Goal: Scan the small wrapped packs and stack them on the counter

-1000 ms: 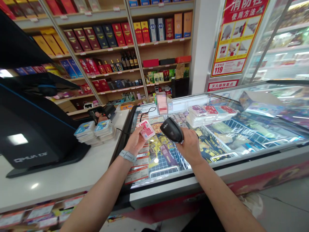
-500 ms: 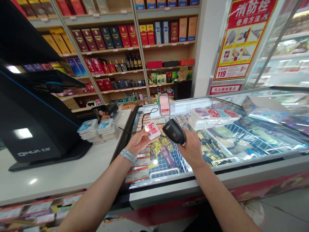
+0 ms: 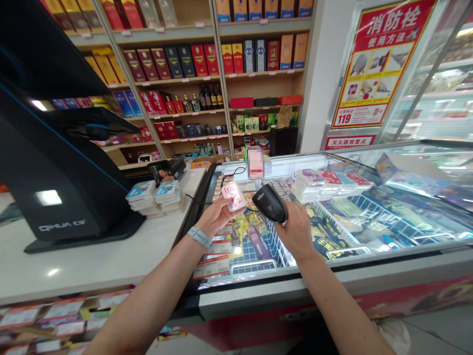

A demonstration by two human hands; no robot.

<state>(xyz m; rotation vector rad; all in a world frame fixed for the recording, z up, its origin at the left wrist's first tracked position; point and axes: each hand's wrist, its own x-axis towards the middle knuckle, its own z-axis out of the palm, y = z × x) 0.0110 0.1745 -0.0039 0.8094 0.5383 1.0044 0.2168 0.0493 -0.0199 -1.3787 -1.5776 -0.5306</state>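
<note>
My left hand (image 3: pixel 218 214), with a pale watch on its wrist, grips a small clear plastic box with a red-and-white label (image 3: pixel 233 195) by its lower edge. The label is brightly lit. In my right hand (image 3: pixel 297 229) is a black handheld barcode scanner (image 3: pixel 270 203), its head turned towards the box with a small gap between them. Both hands are above the glass top of a chest freezer (image 3: pixel 221 299). Stacks of similar flat boxes with purple and red labels (image 3: pixel 328 185) rest on the glass to the right.
On the white counter (image 3: pixel 99 266) at left stand a black checkout terminal (image 3: pixel 70 197) and blue-labelled box stacks (image 3: pixel 168 192). A black cable (image 3: pixel 197 200) runs over the freezer edge. Shelves of boxed bottles (image 3: pixel 181 61) line the back. A cardboard carton (image 3: pixel 410 170) lies at right.
The box in my left hand has tilted more upright, and its label now shines brightly. The scanner stays close beside it. The whole view has shifted slightly.
</note>
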